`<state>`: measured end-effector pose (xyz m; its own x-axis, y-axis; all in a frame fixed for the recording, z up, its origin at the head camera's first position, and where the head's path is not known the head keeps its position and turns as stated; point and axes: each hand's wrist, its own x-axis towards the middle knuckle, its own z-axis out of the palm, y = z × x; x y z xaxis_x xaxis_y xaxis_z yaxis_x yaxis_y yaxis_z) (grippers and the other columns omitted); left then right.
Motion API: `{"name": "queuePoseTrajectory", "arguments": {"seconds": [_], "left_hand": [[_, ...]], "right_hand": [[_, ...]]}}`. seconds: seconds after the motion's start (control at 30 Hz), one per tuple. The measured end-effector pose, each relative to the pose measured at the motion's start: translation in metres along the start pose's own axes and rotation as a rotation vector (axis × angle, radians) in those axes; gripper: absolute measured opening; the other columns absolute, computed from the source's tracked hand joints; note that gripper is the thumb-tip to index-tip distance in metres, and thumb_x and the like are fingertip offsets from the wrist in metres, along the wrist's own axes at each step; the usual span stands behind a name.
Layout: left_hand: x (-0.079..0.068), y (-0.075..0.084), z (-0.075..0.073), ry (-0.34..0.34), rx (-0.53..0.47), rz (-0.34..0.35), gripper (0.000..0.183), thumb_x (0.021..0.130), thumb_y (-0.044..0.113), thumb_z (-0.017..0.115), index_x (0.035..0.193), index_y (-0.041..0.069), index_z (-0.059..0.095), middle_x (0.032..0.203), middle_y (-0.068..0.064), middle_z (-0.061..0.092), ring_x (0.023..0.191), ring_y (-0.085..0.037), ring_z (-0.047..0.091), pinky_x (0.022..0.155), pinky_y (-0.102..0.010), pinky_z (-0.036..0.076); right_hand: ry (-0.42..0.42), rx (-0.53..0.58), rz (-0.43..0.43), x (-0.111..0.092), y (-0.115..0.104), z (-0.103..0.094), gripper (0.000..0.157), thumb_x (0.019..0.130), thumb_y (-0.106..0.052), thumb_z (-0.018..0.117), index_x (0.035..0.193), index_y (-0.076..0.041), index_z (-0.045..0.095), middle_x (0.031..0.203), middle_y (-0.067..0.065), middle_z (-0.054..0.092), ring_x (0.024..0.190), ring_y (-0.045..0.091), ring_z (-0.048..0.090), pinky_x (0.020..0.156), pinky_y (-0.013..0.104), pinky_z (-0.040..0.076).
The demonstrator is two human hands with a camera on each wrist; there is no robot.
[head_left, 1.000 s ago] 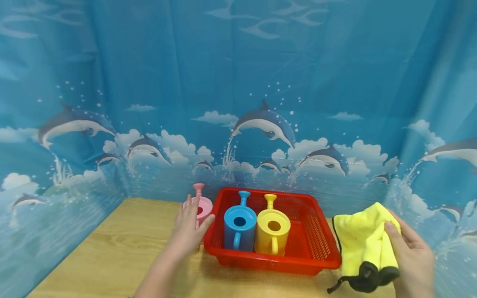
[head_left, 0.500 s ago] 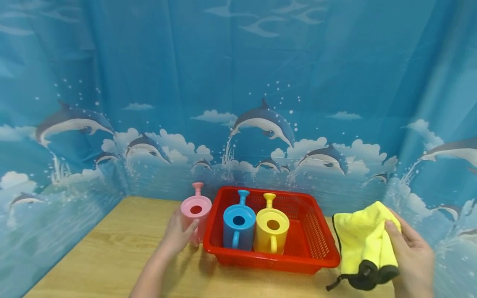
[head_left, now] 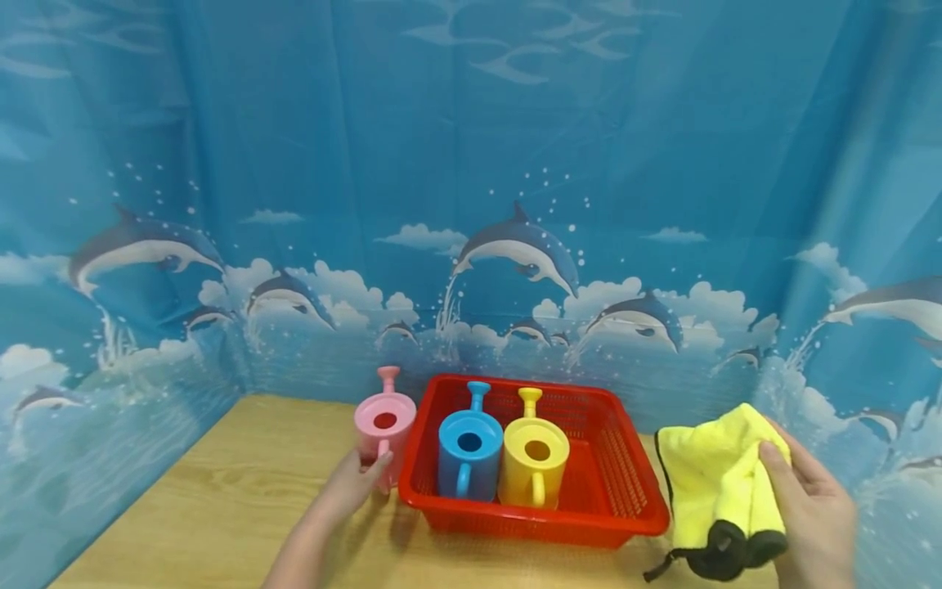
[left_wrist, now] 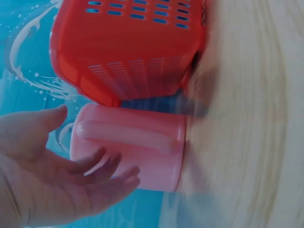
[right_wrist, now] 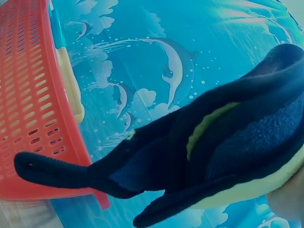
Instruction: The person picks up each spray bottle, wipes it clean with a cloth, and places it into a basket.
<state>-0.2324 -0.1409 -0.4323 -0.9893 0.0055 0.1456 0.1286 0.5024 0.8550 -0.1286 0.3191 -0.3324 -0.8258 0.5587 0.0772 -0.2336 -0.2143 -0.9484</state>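
Note:
My left hand (head_left: 349,484) reaches toward the handle of a pink watering can (head_left: 385,409), which stands upright on the table at the basket's left side. In the left wrist view, that hand (left_wrist: 52,175) has its fingers loosely bent and its thumb apart; the fingertips overlap the can's body (left_wrist: 161,171) below the handle (left_wrist: 128,135). At the right, my right hand (head_left: 817,499) grips a bright yellow cloth (head_left: 706,474) with black edging and a black loop. Most of the right hand is hidden behind the cloth (right_wrist: 199,152) in the right wrist view.
A red perforated plastic basket (head_left: 589,528) sits mid-table. It holds a blue watering can (head_left: 471,458) and a yellow watering can (head_left: 533,466), upright side by side in its left and middle part. A blue dolphin-print curtain (head_left: 471,164) hangs behind the wooden table (head_left: 221,491).
My left hand has drawn back from over the pink watering can, passed its left side, and come round to the front by the handle. The right hand keeps holding the cloth in place.

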Motion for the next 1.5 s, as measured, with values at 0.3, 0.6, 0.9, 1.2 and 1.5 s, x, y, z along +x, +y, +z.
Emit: {"name": "queuePoseTrajectory", "arguments": {"seconds": [0.3, 0.6, 0.9, 1.2, 1.5], "left_hand": [[-0.003, -0.007, 0.007, -0.026, -0.03, 0.02, 0.024, 0.096, 0.018, 0.044, 0.085, -0.002, 0.051, 0.072, -0.011, 0.056, 0.075, -0.024, 0.054, 0.07, -0.036, 0.043], [0.0, -0.009, 0.006, -0.024, -0.054, 0.013, 0.022, 0.096, 0.018, 0.044, 0.089, -0.002, 0.051, 0.072, -0.01, 0.057, 0.074, -0.024, 0.053, 0.068, -0.034, 0.041], [-0.001, -0.002, 0.0, -0.018, -0.071, -0.017, 0.023, 0.095, 0.014, 0.042, 0.095, -0.007, 0.051, 0.081, -0.014, 0.058, 0.076, -0.025, 0.056, 0.072, -0.041, 0.047], [0.001, 0.001, -0.007, 0.001, -0.042, -0.024, 0.028, 0.098, 0.016, 0.037, 0.099, -0.008, 0.051, 0.086, -0.014, 0.059, 0.081, -0.025, 0.054, 0.072, -0.037, 0.045], [0.003, 0.002, -0.011, 0.059, -0.069, -0.031, 0.033, 0.099, 0.02, 0.034, 0.101, -0.01, 0.049, 0.088, -0.018, 0.059, 0.085, -0.027, 0.055, 0.079, -0.042, 0.044]], "right_hand": [[-0.011, -0.051, -0.009, -0.001, 0.004, 0.0, 0.049, 0.08, -0.028, 0.068, 0.126, -0.022, 0.052, 0.095, -0.021, 0.063, 0.085, 0.0, 0.061, 0.064, 0.018, 0.051], [-0.043, -0.047, -0.011, -0.002, 0.003, 0.002, 0.051, 0.08, -0.029, 0.068, 0.128, -0.023, 0.05, 0.103, -0.021, 0.061, 0.089, -0.001, 0.059, 0.066, 0.018, 0.051], [-0.05, -0.022, -0.015, -0.002, 0.002, 0.003, 0.051, 0.08, -0.027, 0.068, 0.128, -0.022, 0.051, 0.101, -0.02, 0.062, 0.089, 0.0, 0.06, 0.066, 0.019, 0.051], [-0.038, -0.039, -0.011, -0.003, 0.003, 0.002, 0.051, 0.08, -0.028, 0.068, 0.128, -0.022, 0.051, 0.098, -0.021, 0.063, 0.087, 0.0, 0.06, 0.064, 0.019, 0.052], [-0.032, -0.051, 0.0, -0.003, 0.003, 0.002, 0.052, 0.08, -0.03, 0.068, 0.129, -0.023, 0.05, 0.1, -0.021, 0.062, 0.088, 0.0, 0.06, 0.065, 0.02, 0.052]]}}
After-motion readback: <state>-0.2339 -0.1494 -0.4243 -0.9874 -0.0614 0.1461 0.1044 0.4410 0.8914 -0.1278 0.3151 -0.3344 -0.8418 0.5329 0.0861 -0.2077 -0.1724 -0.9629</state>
